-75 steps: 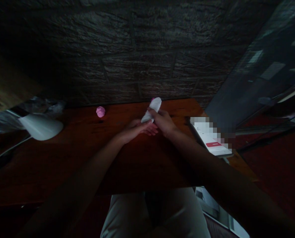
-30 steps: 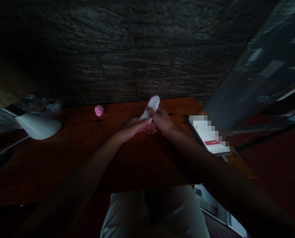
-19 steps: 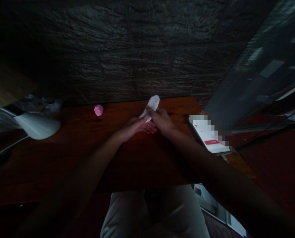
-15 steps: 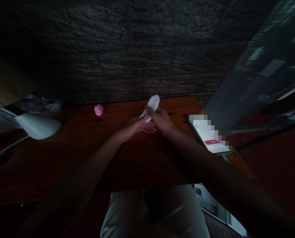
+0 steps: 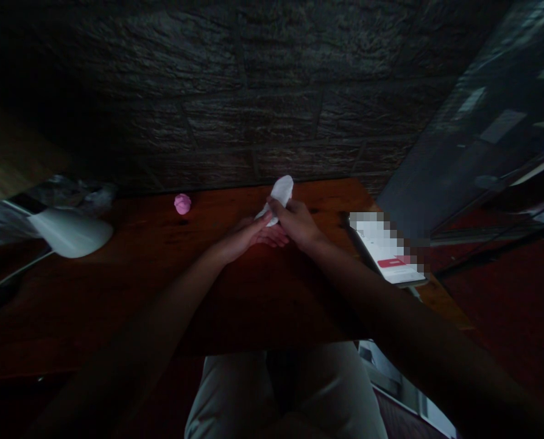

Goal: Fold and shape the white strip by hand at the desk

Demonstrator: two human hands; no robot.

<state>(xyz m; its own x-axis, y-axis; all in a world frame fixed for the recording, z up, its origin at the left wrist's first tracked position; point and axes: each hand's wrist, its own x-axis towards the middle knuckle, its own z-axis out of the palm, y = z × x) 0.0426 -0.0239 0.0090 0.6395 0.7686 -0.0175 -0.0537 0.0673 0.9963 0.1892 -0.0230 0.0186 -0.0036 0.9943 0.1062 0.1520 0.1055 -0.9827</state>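
Note:
A white, soft-looking piece (image 5: 282, 189), like folded tissue or cloth, is held between my two hands above the wooden table. My right hand (image 5: 298, 221) closes on it from the right, with the thumb pressed on its upper side. Below and to the left, my left hand (image 5: 252, 235) holds its lower end, thumb on top and fingers reaching under my right hand. The far end of the white piece sticks out toward the wall. Off to the left, a small pink crumpled ball (image 5: 183, 203) lies on the table.
A lit phone or tablet (image 5: 393, 263) lies near the right edge of the wooden table (image 5: 130, 274). On the left are a white lamp head (image 5: 77, 233) and clear plastic wrapping (image 5: 82, 194). A dark stone-patterned wall (image 5: 276, 116) rises behind the table.
Hardly anything differs. Both hands keep their hold on the white piece in nearly the same place, and the pink ball stays where it was.

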